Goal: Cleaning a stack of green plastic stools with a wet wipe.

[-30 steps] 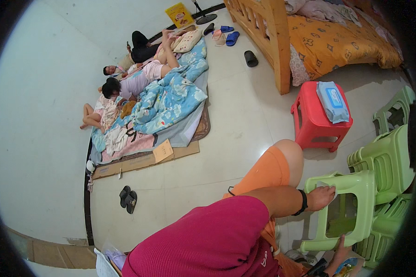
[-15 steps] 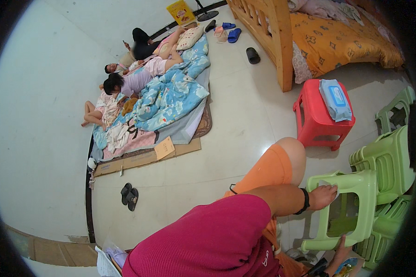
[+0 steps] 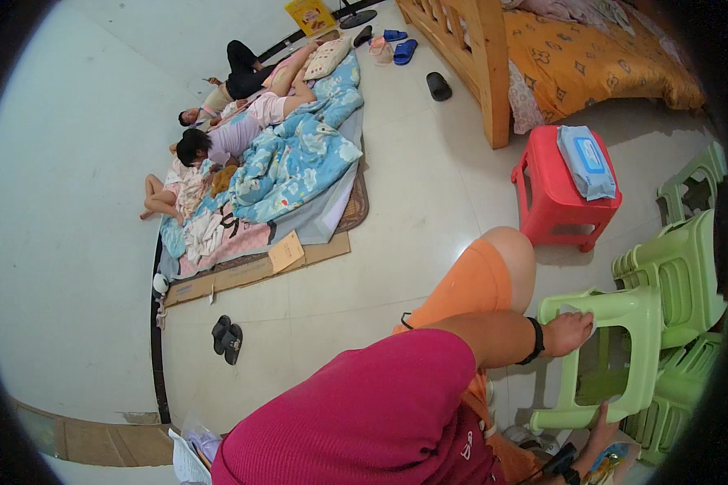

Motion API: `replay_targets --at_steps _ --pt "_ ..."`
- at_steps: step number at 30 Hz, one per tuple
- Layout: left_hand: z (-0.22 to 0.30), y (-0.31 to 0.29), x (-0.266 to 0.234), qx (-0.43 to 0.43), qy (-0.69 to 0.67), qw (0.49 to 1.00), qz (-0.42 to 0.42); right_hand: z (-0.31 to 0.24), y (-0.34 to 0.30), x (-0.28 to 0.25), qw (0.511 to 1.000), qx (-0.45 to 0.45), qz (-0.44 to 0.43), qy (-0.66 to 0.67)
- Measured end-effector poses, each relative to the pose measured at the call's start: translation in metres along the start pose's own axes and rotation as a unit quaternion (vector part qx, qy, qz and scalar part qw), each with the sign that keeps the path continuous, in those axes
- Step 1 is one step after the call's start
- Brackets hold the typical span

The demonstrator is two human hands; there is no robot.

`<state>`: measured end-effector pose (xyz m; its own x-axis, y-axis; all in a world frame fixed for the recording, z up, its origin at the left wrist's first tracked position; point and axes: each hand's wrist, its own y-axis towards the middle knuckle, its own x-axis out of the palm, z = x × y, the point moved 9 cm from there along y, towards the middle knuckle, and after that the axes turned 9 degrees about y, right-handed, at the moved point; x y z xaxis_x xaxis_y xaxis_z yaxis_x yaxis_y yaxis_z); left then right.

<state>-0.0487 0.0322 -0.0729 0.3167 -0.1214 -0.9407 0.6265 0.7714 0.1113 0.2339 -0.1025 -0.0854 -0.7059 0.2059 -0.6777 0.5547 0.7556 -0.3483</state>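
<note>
A light green plastic stool is tipped on its side in front of me, its open frame facing my arm. My left hand, with a black band at the wrist, presses closed fingers on one leg of it. Part of a white wipe shows at those fingertips. Low on the same stool, my right hand grips its bottom edge, partly hidden by the frame. A blue-and-white pack of wipes lies on a red stool beyond my knee.
More green stools are stacked at the right. A wooden bed with orange bedding stands at the far right. Several people rest on a floor mat with a blue quilt. Dark slippers lie on the tiled floor.
My left hand has shifted slightly along the green stool's leg with the wipe. My right hand still grips the stool's lower edge. The whole view has moved a little.
</note>
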Motion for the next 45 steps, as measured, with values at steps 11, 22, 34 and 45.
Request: replay_targets --at_steps 11,22,34,45 --pt "-0.015 0.003 0.003 -0.041 -0.089 0.995 -0.006 -0.018 -0.009 0.011 0.992 0.003 -0.033 0.120" --pt "-0.001 0.008 -0.015 -0.001 -0.069 0.997 0.017 0.043 0.036 -0.002 0.999 -0.043 0.019 0.002" --pt "-0.023 0.010 -0.002 -0.050 -0.065 0.996 -0.024 0.047 0.037 0.002 1.000 -0.020 0.011 0.008" --pt "-0.072 -0.024 0.071 -0.139 0.020 0.945 -0.296 0.010 0.007 0.006 1.000 0.005 0.008 0.022"
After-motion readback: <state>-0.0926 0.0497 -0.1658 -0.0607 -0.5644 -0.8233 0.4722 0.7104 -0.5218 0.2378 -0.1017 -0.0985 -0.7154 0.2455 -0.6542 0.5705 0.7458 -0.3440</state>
